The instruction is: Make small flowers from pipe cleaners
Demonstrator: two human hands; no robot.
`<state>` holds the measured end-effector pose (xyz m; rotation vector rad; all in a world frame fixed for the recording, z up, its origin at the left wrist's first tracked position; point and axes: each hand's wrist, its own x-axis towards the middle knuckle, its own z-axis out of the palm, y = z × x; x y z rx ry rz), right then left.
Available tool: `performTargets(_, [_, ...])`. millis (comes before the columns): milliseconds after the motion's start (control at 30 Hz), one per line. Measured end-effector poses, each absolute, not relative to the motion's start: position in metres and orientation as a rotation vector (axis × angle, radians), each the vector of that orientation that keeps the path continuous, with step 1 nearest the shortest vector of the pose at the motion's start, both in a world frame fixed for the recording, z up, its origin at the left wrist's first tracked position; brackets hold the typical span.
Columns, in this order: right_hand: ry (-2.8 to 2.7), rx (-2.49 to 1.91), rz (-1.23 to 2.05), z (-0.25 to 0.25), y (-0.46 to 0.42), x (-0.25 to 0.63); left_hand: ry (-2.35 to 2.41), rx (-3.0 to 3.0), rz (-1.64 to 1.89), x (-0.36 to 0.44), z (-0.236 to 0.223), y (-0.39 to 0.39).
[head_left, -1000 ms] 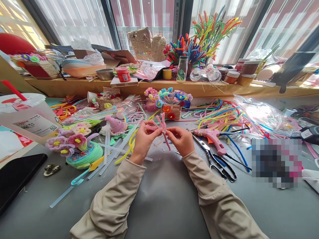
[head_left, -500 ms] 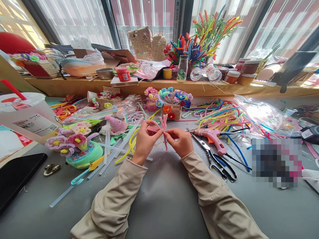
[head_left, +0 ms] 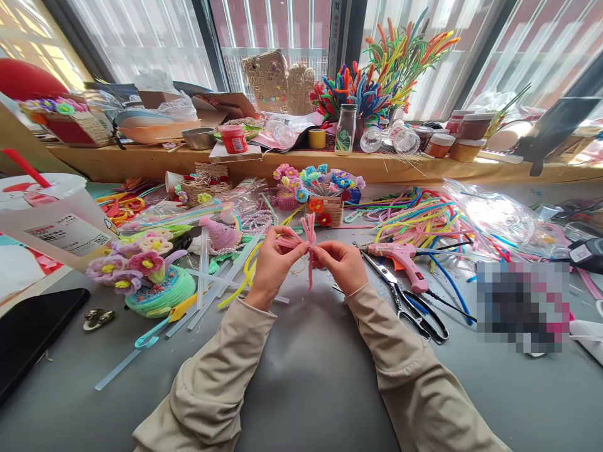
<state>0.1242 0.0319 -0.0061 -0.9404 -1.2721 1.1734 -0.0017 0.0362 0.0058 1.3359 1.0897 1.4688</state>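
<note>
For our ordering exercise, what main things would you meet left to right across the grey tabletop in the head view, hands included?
Black phone, mint-green base, left hand, right hand, pink glue gun.

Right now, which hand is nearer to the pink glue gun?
The right hand. It is just left of the pink glue gun, with a small gap between; the left hand is farther left, beyond the right hand.

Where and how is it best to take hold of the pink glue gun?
Probably grip the glue gun by its handle, coming from the near side: it slants toward the person, nozzle pointing left. The scissors lie close beside it.
</note>
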Motion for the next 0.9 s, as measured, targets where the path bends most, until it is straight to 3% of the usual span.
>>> performTargets(300, [-0.942,-0.84,1.587,-0.0051,0.0337,0.1244,1.001,1.239,1.484,0.0006,0.0083,0.0352])
performTargets(900, [-0.938,-0.854,1.517,-0.0052,0.0324,0.12,0.99,1.163,1.42,0.001,0.0092,0.0346])
